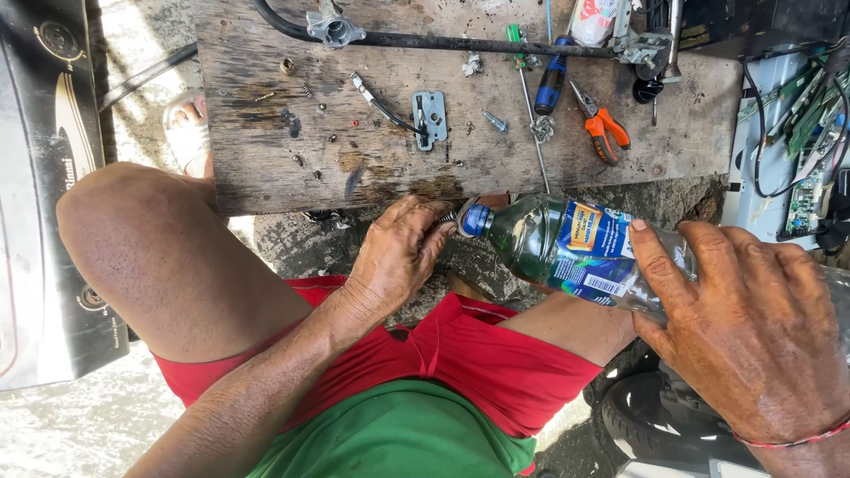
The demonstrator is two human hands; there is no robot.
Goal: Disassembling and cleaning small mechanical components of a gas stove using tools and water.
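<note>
The person sits low by a wooden desk [266, 168] and holds a clear plastic bottle [567, 252] with both hands in the middle of the frame. The bottle lies on its side, and its long way runs from the right of the frame to the left, with the blue cap end [475, 220] pointing left and tipped a little up. The right hand [753, 327], at the lower right of the frame, is wrapped tight around the fat back end of the bottle, with the thumb pressed on the label. The left hand [398, 257], just left of the middle, has its fingers curled in together right at the cap, and something small and shiny [447, 217] sits between the fingertips and the cap (it is too small to tell what it is). So the cap lies just to the right of the left hand, touching it or almost touching it, and the left hand is the one nearer the cap. The bottle looks greenish and see-through, with a blue and white label [589, 252] around its middle; whether there is liquid inside is hard to tell. On the desk, in the upper part of the frame, lie orange-handled pliers [602, 128], a blue-handled screwdriver [551, 84], a small metal plate [430, 118] and some loose screws [496, 122], all well apart from the hands.
</note>
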